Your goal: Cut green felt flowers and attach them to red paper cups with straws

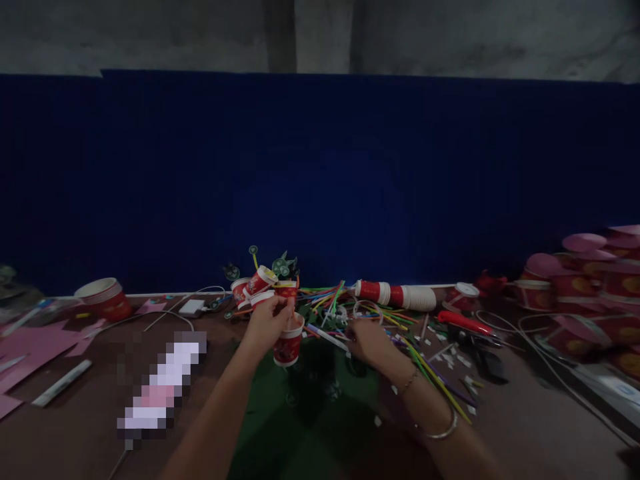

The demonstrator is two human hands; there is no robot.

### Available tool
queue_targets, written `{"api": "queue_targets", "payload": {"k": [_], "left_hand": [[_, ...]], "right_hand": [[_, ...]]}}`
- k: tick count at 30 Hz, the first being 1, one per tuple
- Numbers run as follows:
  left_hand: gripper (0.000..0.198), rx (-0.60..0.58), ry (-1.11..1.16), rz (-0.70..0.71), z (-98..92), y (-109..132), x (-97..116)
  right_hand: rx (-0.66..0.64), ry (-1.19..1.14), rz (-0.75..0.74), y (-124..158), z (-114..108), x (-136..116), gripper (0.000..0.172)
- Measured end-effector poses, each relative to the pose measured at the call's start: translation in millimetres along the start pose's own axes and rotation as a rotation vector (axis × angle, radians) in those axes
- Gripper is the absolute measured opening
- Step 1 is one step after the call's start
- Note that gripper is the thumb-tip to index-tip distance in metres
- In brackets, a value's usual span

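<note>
My left hand (pixel 270 325) is closed at the rim of a small red paper cup (pixel 287 348), its fingertips pinched beside a short orange strip (pixel 291 308) that rises from the cup. My right hand (pixel 371 343) is low over a pile of coloured plastic straws (pixel 325 303), fingers curled and slightly blurred. A slim white stick (pixel 327 338) runs up to its fingertips; whether they grip it I cannot make out. Just behind my left hand stand several red cups (pixel 261 280) with straws and round green paper pieces (pixel 283 265). Beneath both hands lies a dark green mat (pixel 285 420).
Stacked red and white cups (pixel 395 295) lie along the back. At right are a red-handled tool (pixel 467 325), paper scraps (pixel 455 357), cables and many cups with pink tops (pixel 585 280). Pink paper (pixel 35 347), a marker (pixel 63 383), wide cups (pixel 105 300) and a pixelated item (pixel 163 387) occupy the left.
</note>
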State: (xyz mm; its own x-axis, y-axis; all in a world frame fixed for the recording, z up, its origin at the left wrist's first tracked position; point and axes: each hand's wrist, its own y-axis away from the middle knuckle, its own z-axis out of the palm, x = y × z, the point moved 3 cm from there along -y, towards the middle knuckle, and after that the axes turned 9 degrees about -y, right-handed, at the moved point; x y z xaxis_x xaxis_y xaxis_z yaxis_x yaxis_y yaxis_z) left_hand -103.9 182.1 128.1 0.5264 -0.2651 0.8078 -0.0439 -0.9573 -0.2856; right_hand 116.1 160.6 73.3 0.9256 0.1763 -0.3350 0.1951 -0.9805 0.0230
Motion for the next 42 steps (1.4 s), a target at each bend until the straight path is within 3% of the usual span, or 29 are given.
{"api": "queue_targets", "payload": {"k": [3,5,7,10,15,22,29,32,37,42], "left_hand": [[0.025,0.069,0.036,-0.008,-2.3,0,1],[0.025,0.087,0.055,-0.017,-3.1,0,1],[0.026,0.088,0.066,-0.022,-3.0,0,0],[0.028,0.078,0.093,-0.021,-2.0,0,-1],[0.029,0.080,0.118,-0.004,-2.2,-1,-1],[0.032,0.122,0.140,-0.032,-9.6,-2,-1],[0.034,0.139,0.155,-0.051,-17.8,2,8],[0.034,0.145,0.155,-0.051,-19.7,3,12],[0.037,0.143,0.191,-0.058,-18.6,2,9],[0.034,0.118,0.197,-0.080,-18.2,3,6]], "right_hand": [[-0.218,-0.088,-0.191,17,9,-22,0.025],[-0.266,-0.064,-0.242,27,15,-36,0.036],[-0.285,-0.001,-0.175,31,21,-46,0.051],[-0.278,0.000,-0.157,29,26,-54,0.054],[-0.312,-0.038,-0.100,20,35,-49,0.061],[-0.209,-0.027,-0.174,15,35,-48,0.046],[-0.243,-0.046,-0.152,10,42,-38,0.041],[-0.164,-0.075,-0.190,5,41,-38,0.036],[-0.021,-0.128,-0.205,-7,46,-60,0.029],[0.118,-0.115,-0.215,-15,69,-86,0.043]]}}
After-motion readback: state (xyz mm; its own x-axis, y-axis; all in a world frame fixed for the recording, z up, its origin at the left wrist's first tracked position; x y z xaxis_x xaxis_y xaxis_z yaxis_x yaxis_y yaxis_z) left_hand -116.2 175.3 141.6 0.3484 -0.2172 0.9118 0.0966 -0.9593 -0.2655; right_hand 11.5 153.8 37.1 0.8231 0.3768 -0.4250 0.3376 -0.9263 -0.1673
